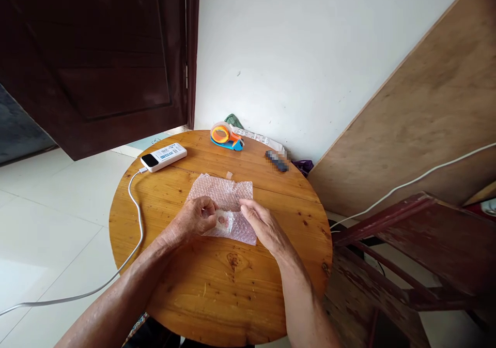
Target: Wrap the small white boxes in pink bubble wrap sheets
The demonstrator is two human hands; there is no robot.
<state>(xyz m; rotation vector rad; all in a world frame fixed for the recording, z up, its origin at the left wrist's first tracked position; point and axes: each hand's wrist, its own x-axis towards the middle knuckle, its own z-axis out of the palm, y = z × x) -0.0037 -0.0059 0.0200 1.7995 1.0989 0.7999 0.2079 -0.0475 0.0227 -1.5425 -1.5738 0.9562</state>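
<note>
A sheet of pinkish bubble wrap point(220, 190) lies spread on the round wooden table, its surface crumpled. On its near half rests a small clear packet point(223, 221) with a reddish round mark; what is inside I cannot make out. My left hand point(197, 216) is closed at the left side of the packet, thumb and forefinger pinched on the bubble wrap, though its exact hold is partly hidden. My right hand point(265, 224) reaches in from the right, open, fingers stretched and fingertips at the wrap's right edge.
At the table's point(232, 296) back stands an orange and blue tape dispenser point(227, 137). A white power bank point(164, 156) with a cable point(140, 224) lies back left. A blurred dark object point(277, 161) lies back right. A red wooden chair point(422, 244) stands right; a dark door point(108, 53) is left.
</note>
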